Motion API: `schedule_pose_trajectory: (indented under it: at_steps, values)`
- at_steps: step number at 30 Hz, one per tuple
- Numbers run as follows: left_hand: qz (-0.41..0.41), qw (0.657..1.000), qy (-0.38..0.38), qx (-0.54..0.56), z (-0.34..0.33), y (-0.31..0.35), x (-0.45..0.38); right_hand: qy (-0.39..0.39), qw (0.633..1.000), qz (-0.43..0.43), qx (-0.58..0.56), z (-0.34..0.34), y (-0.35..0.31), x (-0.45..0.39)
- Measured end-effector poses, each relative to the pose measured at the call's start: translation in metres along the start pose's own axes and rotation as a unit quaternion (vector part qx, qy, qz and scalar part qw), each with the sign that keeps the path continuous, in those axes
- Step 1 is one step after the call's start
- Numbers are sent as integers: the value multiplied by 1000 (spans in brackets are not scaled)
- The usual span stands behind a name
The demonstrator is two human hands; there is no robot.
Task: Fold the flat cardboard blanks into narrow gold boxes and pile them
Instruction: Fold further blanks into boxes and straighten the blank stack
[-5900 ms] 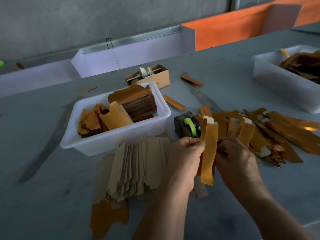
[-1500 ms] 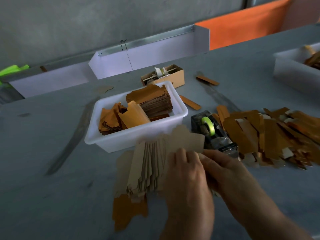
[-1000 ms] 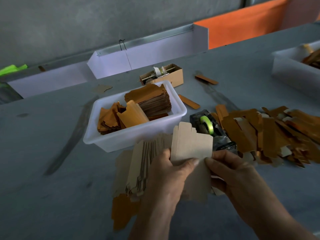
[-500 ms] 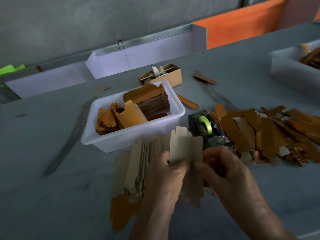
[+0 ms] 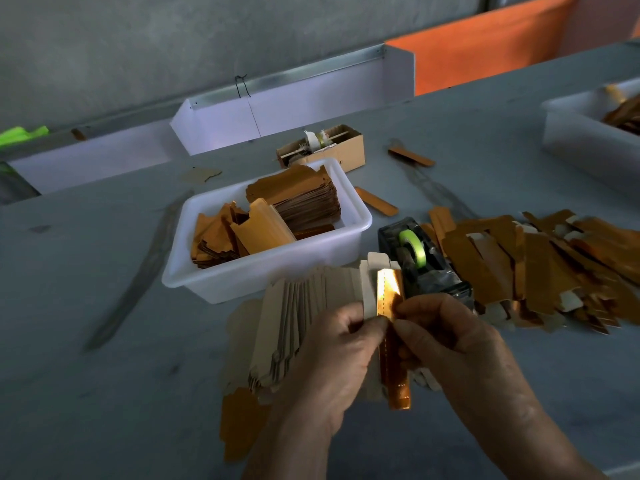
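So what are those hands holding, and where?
Both hands, left and right, pinch one half-folded gold blank around its middle, thumbs meeting on the folded edge.

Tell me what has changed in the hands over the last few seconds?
The finished gold box held six seconds ago is gone from the hands. Both hands, left and right, took a flat blank from the fanned stack and have folded it narrow, gold side now showing. The white tub, tape dispenser and pile of boxes stayed put.
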State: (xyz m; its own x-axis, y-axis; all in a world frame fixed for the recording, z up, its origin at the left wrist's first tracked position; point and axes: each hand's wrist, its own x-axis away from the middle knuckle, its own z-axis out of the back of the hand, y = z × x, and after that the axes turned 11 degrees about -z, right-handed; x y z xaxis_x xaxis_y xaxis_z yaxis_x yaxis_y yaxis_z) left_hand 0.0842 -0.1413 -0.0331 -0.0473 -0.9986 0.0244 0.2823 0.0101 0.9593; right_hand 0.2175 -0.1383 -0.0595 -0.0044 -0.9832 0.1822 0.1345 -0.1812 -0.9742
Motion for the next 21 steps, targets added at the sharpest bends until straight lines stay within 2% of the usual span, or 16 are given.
schedule_pose_trajectory:
  at_steps: [3,6,9,17,18,21]
  values:
    - [13,999,-37,0,3,1,1,29,999,-36,-6,4,1,-2]
    - [11,998,-62,7,2,3,2,-74,983,-106,-129,6,-3,-3]
    - [14,1000,-5,1,-1,1,1,-101,968,-132,-185,9,-5,-4]
    - [-63,986,117,-105,-17,-4,4,-31,973,-137,-184,4,-4,-6]
    - [-82,975,128,-164,-22,-3,7,-26,972,-140,-186,4,-3,-6]
    - [-151,887,122,-419,-38,3,11,-14,970,-150,-191,1,-4,-5]
